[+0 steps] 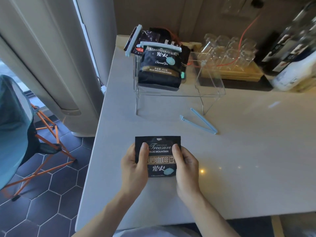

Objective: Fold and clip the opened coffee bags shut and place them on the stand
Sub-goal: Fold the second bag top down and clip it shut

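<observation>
Black foil with gold and white lettering fills the space between the two hands: a coffee bag (158, 155) held upright over the near part of the pale countertop (239, 168). The left hand (134, 165) clasps the bag's left edge, thumb pressed flat on the printed front and the other fingers hidden behind it. The right hand (185, 165) does the same on the right edge, thumb on the front just beside the word "Treasure". Both hands are closed on the bag, pinching it between thumb and fingers. The bag's top edge stands straight above the thumbs; whether it is folded over I cannot tell.

Beyond the grip and to its right, an open pale blue clip (201, 122) lies on the counter, its two arms spread in a V, well apart from the held bag. Farther beyond the hands stands a clear acrylic stand (179, 94). On its left part sits a second black coffee bag (160, 67), upright, with a pale blue clip (160, 46) across its top. Behind that one, leaning to the left, is another dark bag (145, 40) with a blue clip (133, 40) along its edge.

Far right of the grip, clear glasses (227, 52) stand on a wooden tray (239, 74). To the left of the hands, past the counter edge, lies a dark hexagon-tiled floor (42, 202).
</observation>
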